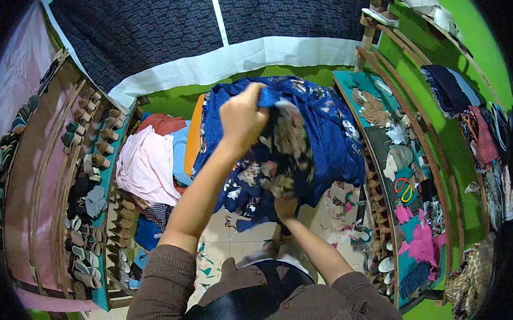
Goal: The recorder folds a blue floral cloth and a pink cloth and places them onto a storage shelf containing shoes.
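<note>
My left hand (242, 118) is raised in a fist, gripping the upper edge of a dark blue floral garment (302, 152) and lifting it. The cloth hangs down in folds in front of me. My right hand (285, 207) is lower, under the hanging fabric, its fingers closed on the garment's lower part and partly hidden by it. Both forearms come up from brown sleeves at the bottom.
A pile of pink cloth (148, 165), red and orange cloth lies to the left. Wooden racks with shoe heels (91, 167) stand on the left. A teal shelf (408, 222) on the right holds cloth scraps and scissors (405, 189). Scraps litter the tiled floor (237, 235).
</note>
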The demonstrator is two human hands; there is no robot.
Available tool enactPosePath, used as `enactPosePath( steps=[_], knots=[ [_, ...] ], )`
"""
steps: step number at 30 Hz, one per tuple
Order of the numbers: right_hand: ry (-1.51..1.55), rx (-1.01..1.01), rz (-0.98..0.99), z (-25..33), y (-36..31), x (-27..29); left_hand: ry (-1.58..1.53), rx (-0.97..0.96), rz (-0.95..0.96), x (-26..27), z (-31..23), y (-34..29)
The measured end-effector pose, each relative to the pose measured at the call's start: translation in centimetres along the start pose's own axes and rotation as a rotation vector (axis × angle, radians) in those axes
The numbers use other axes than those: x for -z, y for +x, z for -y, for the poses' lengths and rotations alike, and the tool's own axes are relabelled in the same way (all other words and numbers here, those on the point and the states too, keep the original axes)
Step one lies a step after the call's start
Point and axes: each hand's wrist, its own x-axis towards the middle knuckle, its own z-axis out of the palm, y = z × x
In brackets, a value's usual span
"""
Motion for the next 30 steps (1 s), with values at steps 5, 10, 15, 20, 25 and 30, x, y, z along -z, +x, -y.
enactPosePath(
  steps=[5, 10, 15, 20, 25, 30],
  knots=[
    [0.182, -0.168, -0.115, 1.3, 5.5, 6.2, 0.343, 0.321, 0.071, 3.1, 10.0, 2.1],
    [-0.355, 0.367, 0.034, 6.7, 10.6, 12.0, 0.27, 0.494, -0.021, 5.4, 18.7, 0.1],
    [-0.753, 0.302, 0.007, 1.0, 11.9, 13.3, 0.278, 0.588, -0.142, 5.2, 19.3, -0.3],
    [-0.782, 0.018, -0.1, -6.0, 11.4, 17.7, 0.306, 0.612, -0.22, 6.9, 21.3, -1.0],
    [-0.529, -0.309, -0.315, -6.4, 17.6, 20.8, 0.359, 0.626, -0.176, 5.5, 22.1, -0.3],
    [-0.422, -0.119, -0.641, -5.3, 28.9, 21.7, 0.373, 0.574, -0.258, 5.2, 26.2, 2.4]
  ],
)
